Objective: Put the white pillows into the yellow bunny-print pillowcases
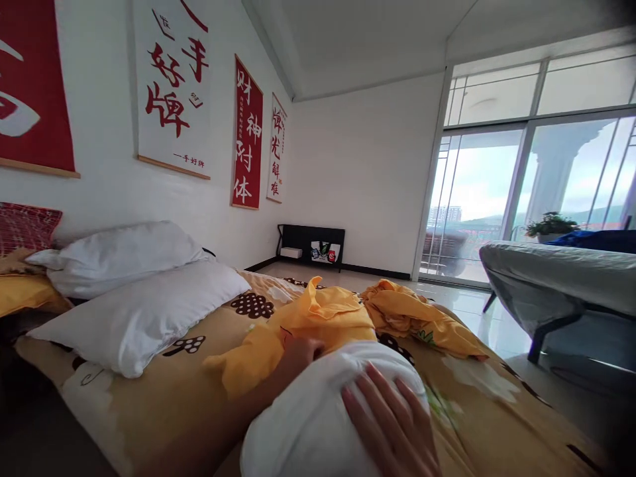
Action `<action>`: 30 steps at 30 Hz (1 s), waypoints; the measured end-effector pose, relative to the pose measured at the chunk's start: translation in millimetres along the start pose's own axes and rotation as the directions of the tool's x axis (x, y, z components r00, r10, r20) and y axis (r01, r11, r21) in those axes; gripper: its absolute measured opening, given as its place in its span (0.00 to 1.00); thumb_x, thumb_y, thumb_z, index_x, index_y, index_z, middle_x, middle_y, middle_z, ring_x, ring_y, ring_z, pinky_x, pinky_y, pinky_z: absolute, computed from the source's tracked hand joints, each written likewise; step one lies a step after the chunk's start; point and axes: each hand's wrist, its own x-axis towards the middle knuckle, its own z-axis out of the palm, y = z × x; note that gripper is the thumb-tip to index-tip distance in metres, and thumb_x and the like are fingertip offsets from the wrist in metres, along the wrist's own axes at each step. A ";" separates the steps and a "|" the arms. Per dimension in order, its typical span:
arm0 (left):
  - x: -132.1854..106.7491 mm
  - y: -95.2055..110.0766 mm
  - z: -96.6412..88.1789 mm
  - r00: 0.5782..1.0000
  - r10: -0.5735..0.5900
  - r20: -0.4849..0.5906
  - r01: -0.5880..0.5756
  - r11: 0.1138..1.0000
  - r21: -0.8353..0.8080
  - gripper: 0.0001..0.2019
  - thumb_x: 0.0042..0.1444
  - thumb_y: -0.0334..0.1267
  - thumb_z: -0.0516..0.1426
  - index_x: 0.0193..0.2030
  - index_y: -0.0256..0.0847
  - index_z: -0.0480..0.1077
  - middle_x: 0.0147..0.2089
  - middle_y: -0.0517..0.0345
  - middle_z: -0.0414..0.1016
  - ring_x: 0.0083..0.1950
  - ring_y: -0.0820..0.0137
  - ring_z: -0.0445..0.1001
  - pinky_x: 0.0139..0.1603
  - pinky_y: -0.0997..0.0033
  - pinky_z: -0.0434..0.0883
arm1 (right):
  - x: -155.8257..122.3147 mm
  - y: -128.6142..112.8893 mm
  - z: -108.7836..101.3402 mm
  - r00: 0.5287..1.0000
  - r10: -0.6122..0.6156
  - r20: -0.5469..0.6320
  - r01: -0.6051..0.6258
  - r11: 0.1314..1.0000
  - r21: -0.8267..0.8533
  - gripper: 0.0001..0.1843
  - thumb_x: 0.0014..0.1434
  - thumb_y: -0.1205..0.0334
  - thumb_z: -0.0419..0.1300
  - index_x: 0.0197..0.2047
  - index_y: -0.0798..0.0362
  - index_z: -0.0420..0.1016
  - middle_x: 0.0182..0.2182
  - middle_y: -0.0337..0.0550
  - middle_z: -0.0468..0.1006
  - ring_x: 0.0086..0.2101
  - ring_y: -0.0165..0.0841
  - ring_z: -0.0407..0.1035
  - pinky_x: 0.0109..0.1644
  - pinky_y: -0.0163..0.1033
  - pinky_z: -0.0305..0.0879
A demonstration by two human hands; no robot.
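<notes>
A white pillow (pixel 318 411) lies in front of me on the bed, half inside a yellow pillowcase (pixel 322 318). My right hand (pixel 392 424) rests flat on top of the pillow with its fingers stretched out. My left hand (pixel 298 351) reaches along the pillow's left side to the yellow pillowcase edge; its fingers are tucked into the fabric and hidden. A second bunched yellow cloth (pixel 417 315) lies just beyond on the bed.
Two white pillows (pixel 134 298) are stacked at the left on the patterned tan bedsheet (pixel 163 397). A grey bed (pixel 556 278) stands at the right across a glossy floor. Red and white scrolls (pixel 171 86) hang on the left wall. Glass doors (pixel 521 192) are at the back.
</notes>
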 end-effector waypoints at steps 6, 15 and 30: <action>31.7 -2.2 -13.0 0.998 -0.068 0.009 0.068 0.973 -0.219 0.08 0.39 0.42 0.52 0.22 0.40 0.60 0.24 0.63 0.59 0.28 0.73 0.58 0.31 0.71 0.58 | 57.2 13.3 5.1 0.890 0.096 0.446 -0.162 0.980 0.113 0.27 0.63 0.48 0.52 0.63 0.48 0.62 0.57 0.44 0.70 0.56 0.41 0.63 0.58 0.49 0.52; 30.3 -3.7 -32.4 0.996 0.018 0.090 -0.005 0.991 -0.135 0.09 0.38 0.39 0.55 0.18 0.40 0.57 0.19 0.68 0.53 0.24 0.77 0.51 0.26 0.73 0.47 | 77.7 17.9 42.2 0.642 0.216 0.736 -0.371 0.927 0.052 0.17 0.61 0.56 0.52 0.47 0.55 0.75 0.48 0.52 0.76 0.52 0.44 0.64 0.55 0.51 0.52; 2.0 63.1 -28.7 0.885 0.060 0.461 -0.285 0.853 0.437 0.12 0.44 0.34 0.57 0.37 0.40 0.63 0.37 0.59 0.69 0.37 0.70 0.67 0.36 0.75 0.61 | 21.5 27.9 69.1 0.770 0.525 0.362 -0.515 0.847 -0.133 0.14 0.58 0.69 0.52 0.44 0.53 0.75 0.43 0.48 0.78 0.47 0.40 0.68 0.56 0.48 0.52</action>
